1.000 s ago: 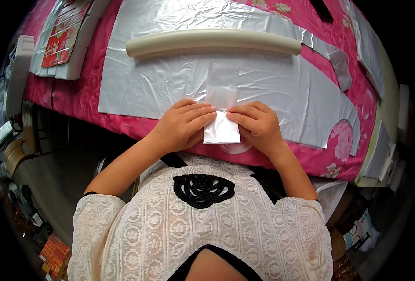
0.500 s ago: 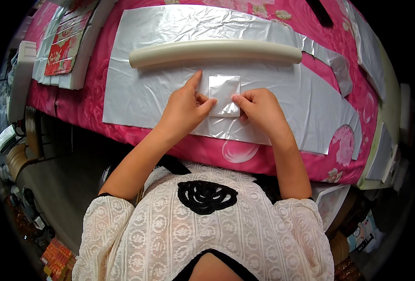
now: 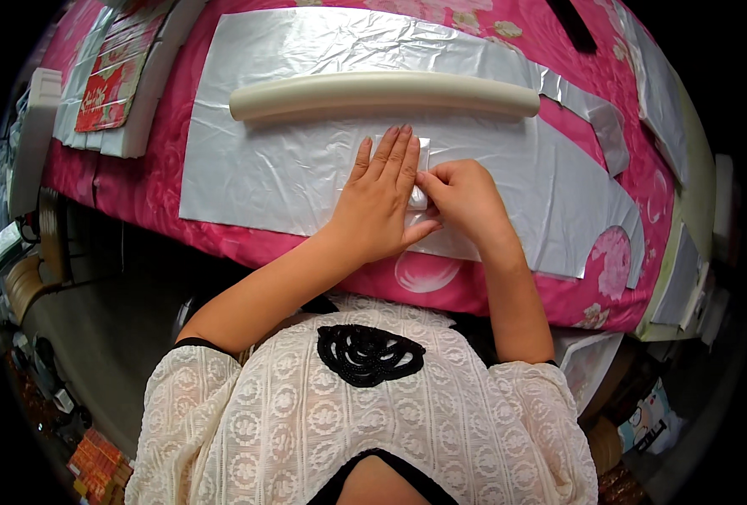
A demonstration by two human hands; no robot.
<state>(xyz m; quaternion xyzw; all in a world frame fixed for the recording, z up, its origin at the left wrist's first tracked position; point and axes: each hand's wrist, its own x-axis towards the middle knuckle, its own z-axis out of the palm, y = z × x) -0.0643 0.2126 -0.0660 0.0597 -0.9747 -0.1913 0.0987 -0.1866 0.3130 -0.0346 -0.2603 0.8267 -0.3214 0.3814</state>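
A small silvery folded packet [image 3: 424, 150] lies on a larger sheet of silver film [image 3: 256, 177]. My left hand [image 3: 380, 189] rests flat over most of the packet, fingers stretched toward the far side and thumb out to the right. At the packet's right edge, my right hand [image 3: 466, 198] pinches it between thumb and fingers. The left hand hides the packet's left part. Just beyond the fingertips, a long cream-white roll [image 3: 386, 91] lies crosswise on the film.
Beneath the film is a pink floral cloth [image 3: 251, 241] over the table. Stacked white slabs with a red printed packet [image 3: 114, 97] stand at the far left. A black bar [image 3: 573, 25] lies at the far right. Cut film strips [image 3: 588, 105] trail on the right.
My left hand has gone from pinching the packet's left edge to lying flat across it, moving right. My right hand keeps its pinch at the right edge.
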